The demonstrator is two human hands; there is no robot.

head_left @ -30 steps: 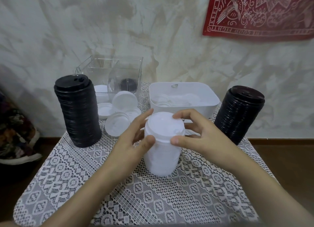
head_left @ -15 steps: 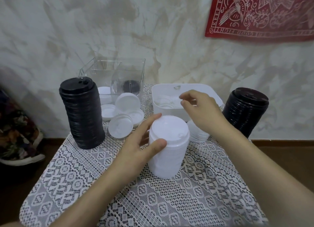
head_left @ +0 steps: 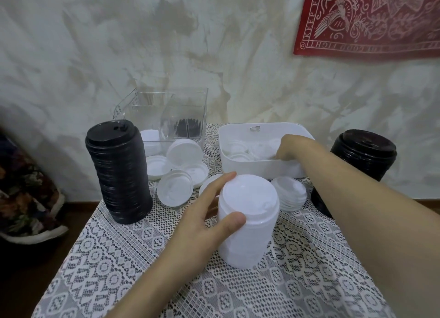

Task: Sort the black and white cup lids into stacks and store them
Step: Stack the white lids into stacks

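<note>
A tall stack of white lids (head_left: 247,222) stands in the middle of the lace-covered table. My left hand (head_left: 202,217) grips its top, thumb in front and fingers behind. My right hand (head_left: 289,147) reaches down into the white bin (head_left: 250,167), which holds loose white lids; the fingertips are hidden among them. A tall black lid stack (head_left: 119,172) stands at the left and another black stack (head_left: 362,156) at the right, behind my right forearm. Loose white lids (head_left: 175,191) lie between the left black stack and the bin. A short white stack (head_left: 291,196) sits behind the tall one.
A clear plastic container (head_left: 166,108) stands at the back against the wall, with black lids (head_left: 188,127) inside it. The table's left edge drops to a dark floor with a patterned cushion (head_left: 26,198). A red cloth (head_left: 371,18) hangs on the wall.
My right hand left the top of the white stack and moved back and right into the white bin. My left hand stays on the stack.
</note>
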